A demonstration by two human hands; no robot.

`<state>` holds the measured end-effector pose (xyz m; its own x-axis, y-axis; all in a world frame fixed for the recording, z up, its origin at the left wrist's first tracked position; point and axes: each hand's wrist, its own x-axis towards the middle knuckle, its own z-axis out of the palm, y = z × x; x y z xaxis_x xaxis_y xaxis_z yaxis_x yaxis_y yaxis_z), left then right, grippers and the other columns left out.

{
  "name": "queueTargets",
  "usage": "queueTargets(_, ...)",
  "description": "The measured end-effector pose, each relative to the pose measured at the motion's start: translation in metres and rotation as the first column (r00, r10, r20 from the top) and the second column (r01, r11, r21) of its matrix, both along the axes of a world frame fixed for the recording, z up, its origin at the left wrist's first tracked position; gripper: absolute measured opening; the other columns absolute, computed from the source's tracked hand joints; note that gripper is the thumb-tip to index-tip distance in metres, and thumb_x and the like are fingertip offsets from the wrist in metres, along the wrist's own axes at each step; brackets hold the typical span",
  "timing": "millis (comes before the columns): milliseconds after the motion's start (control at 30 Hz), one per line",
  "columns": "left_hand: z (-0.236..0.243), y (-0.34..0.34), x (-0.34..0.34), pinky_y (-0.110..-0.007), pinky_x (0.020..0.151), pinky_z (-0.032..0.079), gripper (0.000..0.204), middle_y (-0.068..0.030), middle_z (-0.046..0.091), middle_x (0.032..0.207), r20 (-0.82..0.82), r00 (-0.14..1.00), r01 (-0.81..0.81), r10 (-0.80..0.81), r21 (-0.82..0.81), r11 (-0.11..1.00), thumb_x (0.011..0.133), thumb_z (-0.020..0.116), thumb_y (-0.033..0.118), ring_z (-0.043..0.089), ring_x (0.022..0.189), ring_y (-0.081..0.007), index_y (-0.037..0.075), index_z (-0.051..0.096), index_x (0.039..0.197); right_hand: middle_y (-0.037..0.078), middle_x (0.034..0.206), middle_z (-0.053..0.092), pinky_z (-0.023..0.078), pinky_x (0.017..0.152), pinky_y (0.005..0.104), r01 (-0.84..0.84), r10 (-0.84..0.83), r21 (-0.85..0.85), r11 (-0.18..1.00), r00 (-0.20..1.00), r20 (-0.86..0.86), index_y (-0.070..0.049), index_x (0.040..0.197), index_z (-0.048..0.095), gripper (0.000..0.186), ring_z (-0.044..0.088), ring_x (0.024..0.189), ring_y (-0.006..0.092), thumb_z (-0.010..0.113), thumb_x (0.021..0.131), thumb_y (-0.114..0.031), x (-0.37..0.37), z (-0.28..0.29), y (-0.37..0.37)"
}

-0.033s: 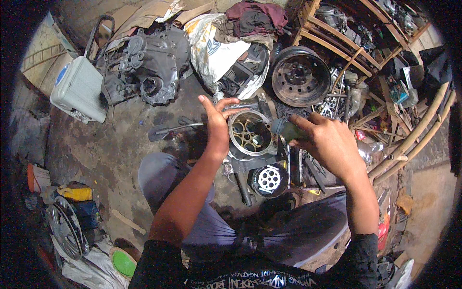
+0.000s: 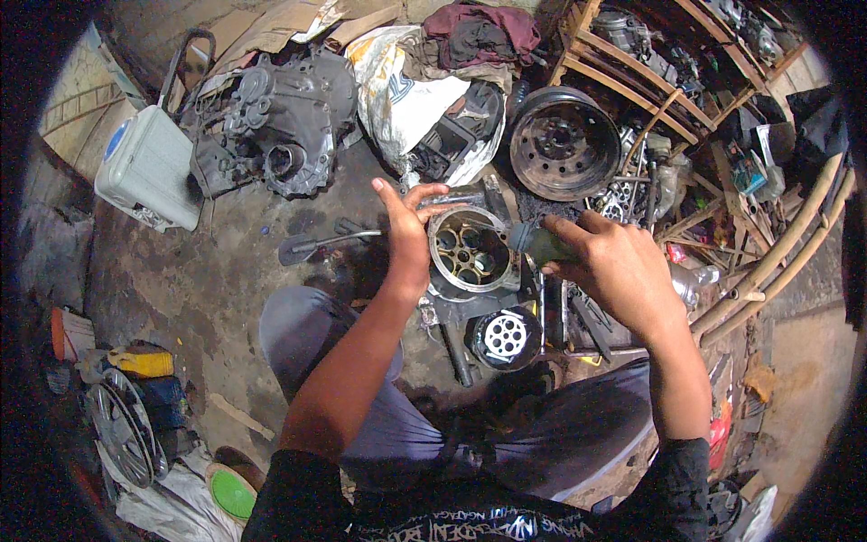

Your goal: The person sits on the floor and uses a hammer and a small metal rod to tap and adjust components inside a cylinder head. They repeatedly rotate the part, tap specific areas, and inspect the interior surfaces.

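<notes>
My left hand (image 2: pixel 408 237), fingers apart, is at the left side of a round metal housing (image 2: pixel 470 253) with a brass-coloured, holed inner part; its fingertips reach toward the upper rim. My right hand (image 2: pixel 614 271) is wrapped round a dark green bottle-like object (image 2: pixel 537 239) with a greyish end, tilted at the housing's right rim. Below the housing sits a black round container (image 2: pixel 479 339) holding a white perforated disc (image 2: pixel 506 336). A dark rod (image 2: pixel 456 357) lies beside it, and a bent metal tool (image 2: pixel 352 235) lies left of my hand.
A large gearbox casing (image 2: pixel 289 108), grey plastic container (image 2: pixel 144 172), white sack (image 2: pixel 388 90) and steel wheel rim (image 2: pixel 564 144) surround the work spot. Wooden racks (image 2: pixel 614 63) with parts and bamboo poles (image 2: pixel 795 235) stand right. A tray of tools (image 2: pixel 587 321) lies near my right forearm.
</notes>
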<state>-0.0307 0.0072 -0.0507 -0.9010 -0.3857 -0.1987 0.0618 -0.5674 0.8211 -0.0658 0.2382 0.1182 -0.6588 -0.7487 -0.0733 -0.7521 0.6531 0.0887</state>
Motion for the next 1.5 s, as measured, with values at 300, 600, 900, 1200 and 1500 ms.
queueTargets(300,0.003,-0.004,0.002,-0.045,0.094,0.056,0.106,-0.0241,0.071,0.112,0.029,1.0,-0.005,0.005,0.003,1.0,0.09,0.007,0.088,0.069,0.107,-0.0325,0.003,0.059,0.126,0.014,0.094,0.067,0.055,0.068,0.0482,-0.025,0.025,-0.021,0.999,1.0,-0.004,-0.016,0.131,0.066,0.051,0.069,0.081,0.0379,0.074,0.086,-0.041,0.002,0.0,0.0)
queueTargets(600,0.008,-0.008,0.001,-0.045,0.101,0.049,0.105,-0.02,0.069,0.113,0.101,0.994,-0.039,0.045,-0.057,0.998,0.092,0.009,0.087,0.065,0.11,-0.0305,0.003,0.063,0.124,0.014,0.094,0.069,0.056,0.07,0.0475,-0.019,0.022,0.058,0.998,0.999,-0.035,-0.019,0.129,0.069,0.05,0.07,0.082,0.0369,0.075,0.085,-0.043,0.0,-0.001,0.01)
queueTargets(900,-0.004,-0.014,-0.006,-0.044,0.102,0.046,0.104,-0.0193,0.068,0.115,0.057,0.993,-0.09,0.099,-0.155,0.984,0.094,0.007,0.084,0.063,0.108,-0.0301,0.004,0.065,0.124,0.013,0.087,0.069,0.059,0.066,0.0449,-0.073,0.079,0.154,0.985,0.996,-0.03,-0.019,0.124,0.072,0.035,0.074,0.079,0.0324,0.068,0.091,-0.031,0.008,0.012,0.013)
queueTargets(1200,0.001,-0.014,-0.006,-0.041,0.104,0.042,0.103,-0.0179,0.069,0.115,0.071,0.992,-0.088,0.103,-0.189,0.978,0.095,0.005,0.083,0.063,0.107,-0.0288,0.004,0.065,0.124,0.01,0.091,0.069,0.056,0.069,0.0456,-0.052,0.051,0.269,0.962,0.999,0.01,-0.024,0.126,0.071,0.047,0.071,0.082,0.0328,0.076,0.083,-0.043,0.008,0.022,0.008)
queueTargets(1500,0.002,-0.016,-0.006,-0.043,0.105,0.041,0.103,-0.0175,0.069,0.116,0.085,0.991,-0.088,0.104,-0.175,0.981,0.095,0.005,0.083,0.063,0.108,-0.0295,0.005,0.065,0.124,0.017,0.093,0.071,0.061,0.067,0.0463,-0.029,0.058,0.148,0.989,0.98,-0.191,-0.011,0.105,0.072,0.018,0.074,0.08,0.0353,0.062,0.09,-0.016,-0.002,0.021,0.002)
